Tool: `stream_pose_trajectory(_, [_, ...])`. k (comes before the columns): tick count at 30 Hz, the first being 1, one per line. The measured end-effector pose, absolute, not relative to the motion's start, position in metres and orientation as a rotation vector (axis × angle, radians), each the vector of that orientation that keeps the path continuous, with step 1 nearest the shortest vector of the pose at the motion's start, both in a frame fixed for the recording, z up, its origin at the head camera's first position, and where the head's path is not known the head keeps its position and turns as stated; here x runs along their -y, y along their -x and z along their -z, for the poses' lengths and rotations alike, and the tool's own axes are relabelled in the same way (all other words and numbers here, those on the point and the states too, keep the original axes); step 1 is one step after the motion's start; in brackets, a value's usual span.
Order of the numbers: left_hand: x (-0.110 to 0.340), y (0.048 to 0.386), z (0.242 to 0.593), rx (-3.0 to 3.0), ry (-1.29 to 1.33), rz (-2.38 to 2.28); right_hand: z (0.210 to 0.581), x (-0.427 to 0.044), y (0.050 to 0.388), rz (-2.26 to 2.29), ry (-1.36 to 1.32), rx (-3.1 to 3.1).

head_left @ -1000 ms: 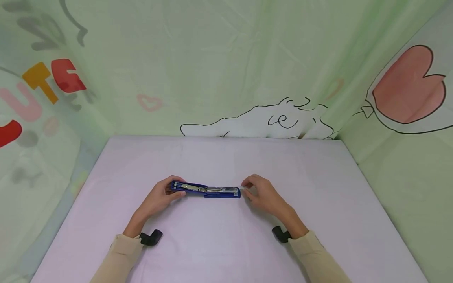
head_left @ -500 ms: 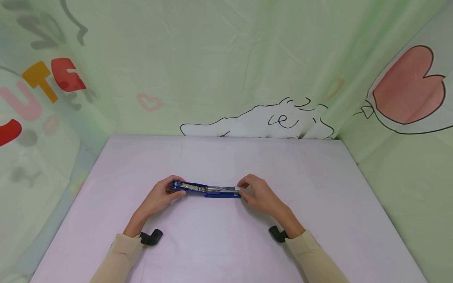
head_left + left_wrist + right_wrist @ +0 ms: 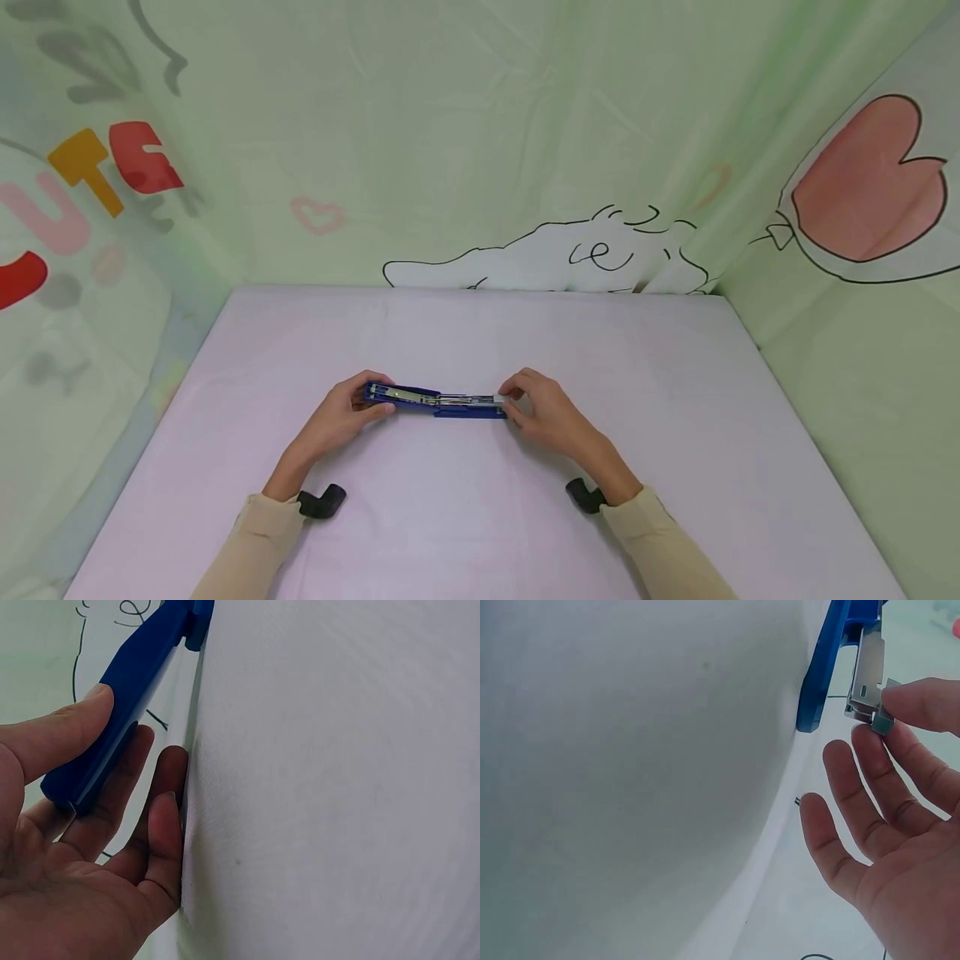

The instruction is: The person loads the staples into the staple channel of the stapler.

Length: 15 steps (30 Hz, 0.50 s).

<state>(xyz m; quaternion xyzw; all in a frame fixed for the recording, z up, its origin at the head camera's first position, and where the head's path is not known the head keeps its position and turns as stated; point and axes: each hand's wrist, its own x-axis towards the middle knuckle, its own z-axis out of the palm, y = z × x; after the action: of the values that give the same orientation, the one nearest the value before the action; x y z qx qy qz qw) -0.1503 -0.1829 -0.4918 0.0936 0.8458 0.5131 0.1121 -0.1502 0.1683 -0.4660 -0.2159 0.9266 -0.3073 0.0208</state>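
The blue stapler [image 3: 470, 413] is sitting opened out on the desk [image 3: 480, 517], about midway between the left and right edges and roughly parallel to the far edge. Its cover [image 3: 142, 667] is pointing toward the left edge; its base [image 3: 821, 682] and metal magazine [image 3: 869, 664] are extending toward the right edge. The body is probably behaving as a light, stiff unit, with the hinge letting the cover swing; the smooth shell is likely giving moderate grip. Gripping the long sides near the cover's free end is keeping fingertips clear of the metal parts. The left hand [image 3: 347, 415] is holding the cover there, thumb on one side, fingers opposing.

At the magazine's outer end, the right hand [image 3: 553, 411] is pinching a small silvery piece [image 3: 886, 724], apparently a staple strip, between thumb and fingers. This piece is probably being light, slippery and prone to snapping under bending; pinching both sides evenly is advisable.

Farther out, a patterned curtain [image 3: 450, 125] is hanging behind the far edge.
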Motion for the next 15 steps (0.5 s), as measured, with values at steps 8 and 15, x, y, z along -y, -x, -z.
stream_pose_trajectory(8, [0.1820, 0.1494, 0.4899, -2.470, -0.275, -1.521, 0.4658, -0.1646, 0.1505, 0.942, 0.649, -2.883])
stream_pose_trajectory(15, [0.1819, 0.1493, 0.4904, -2.464, -0.269, -1.529, 0.4672, -0.1640, 0.1515, 0.942, 0.668, -2.879])
